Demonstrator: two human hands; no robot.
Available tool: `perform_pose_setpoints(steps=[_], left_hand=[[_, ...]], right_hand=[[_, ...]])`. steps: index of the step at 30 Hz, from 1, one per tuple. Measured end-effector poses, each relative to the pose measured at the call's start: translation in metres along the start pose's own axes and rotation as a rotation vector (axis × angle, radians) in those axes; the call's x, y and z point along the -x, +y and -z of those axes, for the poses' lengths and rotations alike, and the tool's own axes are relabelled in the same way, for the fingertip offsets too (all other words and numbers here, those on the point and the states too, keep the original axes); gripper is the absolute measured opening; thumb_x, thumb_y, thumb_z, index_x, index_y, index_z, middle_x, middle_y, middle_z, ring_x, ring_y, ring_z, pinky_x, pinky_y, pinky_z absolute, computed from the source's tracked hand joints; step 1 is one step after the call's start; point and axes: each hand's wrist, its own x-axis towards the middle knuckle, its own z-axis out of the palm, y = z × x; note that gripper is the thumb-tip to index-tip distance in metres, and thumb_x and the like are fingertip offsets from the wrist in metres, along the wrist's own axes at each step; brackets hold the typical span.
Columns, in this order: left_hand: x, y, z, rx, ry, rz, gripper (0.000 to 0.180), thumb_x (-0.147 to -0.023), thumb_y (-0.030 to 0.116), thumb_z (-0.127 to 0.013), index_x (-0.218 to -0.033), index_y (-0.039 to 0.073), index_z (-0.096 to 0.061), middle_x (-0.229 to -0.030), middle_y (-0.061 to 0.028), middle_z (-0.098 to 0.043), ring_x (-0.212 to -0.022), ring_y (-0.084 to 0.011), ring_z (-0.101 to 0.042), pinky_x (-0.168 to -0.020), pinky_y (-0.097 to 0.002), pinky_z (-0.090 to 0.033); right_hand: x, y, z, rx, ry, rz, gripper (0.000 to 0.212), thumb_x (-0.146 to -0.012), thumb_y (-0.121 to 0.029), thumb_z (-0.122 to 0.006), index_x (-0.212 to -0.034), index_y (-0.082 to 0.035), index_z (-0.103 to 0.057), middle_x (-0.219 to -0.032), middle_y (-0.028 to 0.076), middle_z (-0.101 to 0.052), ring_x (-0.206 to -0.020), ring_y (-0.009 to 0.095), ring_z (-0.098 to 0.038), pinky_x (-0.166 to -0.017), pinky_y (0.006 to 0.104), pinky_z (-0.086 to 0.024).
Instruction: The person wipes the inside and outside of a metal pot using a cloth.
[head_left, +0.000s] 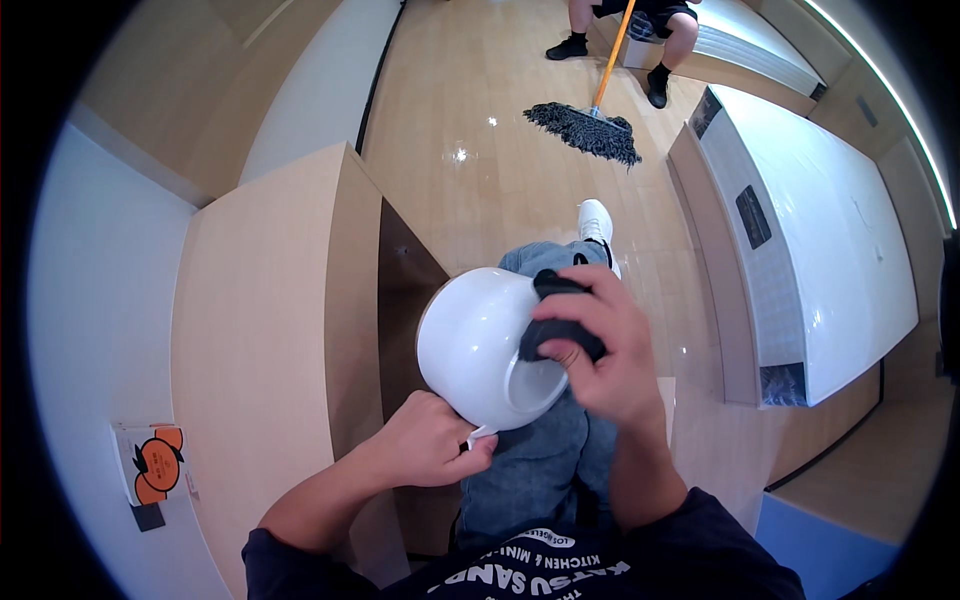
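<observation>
A glossy white rounded pot (467,340) lies tipped on its side above my lap, its base ring turned toward the right. My left hand (428,440) is closed round the pot's small white handle at its lower edge. In my right hand (608,350) is a black cloth-like pad (562,318), bunched between fingers and thumb. The pad presses against the pot near its base. Whether it is cloth or sponge I cannot tell. The pot's mouth faces left, and its inside is hidden.
A light wood cabinet (265,300) stands close on my left, with a box with orange pictures (150,462) beside it. Ahead, a seated person (668,40) is behind a grey string mop (588,133). A wrapped mattress (825,230) lies on a base at right.
</observation>
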Motion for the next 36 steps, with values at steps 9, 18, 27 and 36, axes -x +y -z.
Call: perform_pose_setpoints(steps=[9, 18, 27, 36], left_hand=[[0.000, -0.001, 0.001, -0.002, 0.026, 0.006, 0.022, -0.087, 0.026, -0.063, -0.083, 0.006, -0.072, -0.077, -0.0151, -0.067, -0.068, -0.0362, -0.065, -0.062, -0.0441, -0.054], [0.001, -0.003, 0.002, 0.028, 0.036, -0.005, 0.024, -0.087, 0.025, -0.062, -0.076, 0.006, -0.071, -0.075, -0.0133, -0.068, -0.067, -0.0342, -0.066, -0.061, -0.0434, -0.053], [-0.001, -0.003, 0.002, 0.020, 0.059, -0.029, 0.024, -0.086, 0.024, -0.062, -0.075, 0.005, -0.070, -0.073, -0.0138, -0.068, -0.064, -0.0344, -0.065, -0.059, -0.0435, -0.053], [0.003, -0.007, 0.003, 0.069, 0.028, 0.058, 0.023, -0.086, 0.024, -0.060, -0.072, 0.007, -0.066, -0.079, -0.0129, -0.069, -0.069, -0.0348, -0.066, -0.062, -0.0420, -0.053]], right_hand=[[0.004, -0.014, -0.006, 0.050, -0.049, 0.096, 0.031, -0.071, 0.002, -0.079, -0.098, -0.010, -0.074, -0.114, 0.012, -0.066, -0.103, 0.034, -0.061, -0.091, 0.0404, -0.046], [0.009, 0.029, 0.018, -0.084, -0.086, -0.217, 0.023, -0.081, -0.001, -0.077, -0.102, -0.005, -0.068, -0.105, 0.011, -0.063, -0.097, 0.028, -0.063, -0.087, 0.0357, -0.049], [0.017, 0.050, 0.043, -0.089, -0.272, -0.528, 0.022, -0.084, -0.004, -0.075, -0.103, -0.005, -0.064, -0.095, 0.008, -0.065, -0.091, 0.023, -0.062, -0.086, 0.0351, -0.049], [0.014, 0.040, 0.040, -0.165, -0.271, -0.298, 0.026, -0.083, -0.010, -0.081, -0.104, -0.005, -0.066, -0.101, 0.007, -0.061, -0.096, 0.024, -0.059, -0.089, 0.0338, -0.046]])
